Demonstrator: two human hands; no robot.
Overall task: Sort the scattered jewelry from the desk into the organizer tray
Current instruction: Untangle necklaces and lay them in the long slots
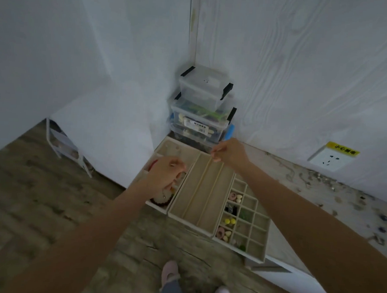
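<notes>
Three beige organizer trays lie side by side at the desk's left end. The left tray (165, 146) has a dark bead bracelet (160, 201) in its near part. My left hand (166, 174) hovers over this tray with fingers curled; a small glint shows at the fingertips, but what it holds is unclear. The middle tray (204, 191) has long narrow slots. My right hand (229, 152) is at its far end, thumb and finger pinched together as on a thin chain, too fine to see. The grid tray (260, 226) holds small coloured earrings. Scattered jewelry (321, 178) lies on the desk to the right.
Stacked clear plastic boxes (203, 106) stand in the wall corner just behind the trays. A wall socket (332, 158) with a yellow label is at the right. A white rack (62, 144) stands on the floor to the left. My feet (170, 271) are below the desk edge.
</notes>
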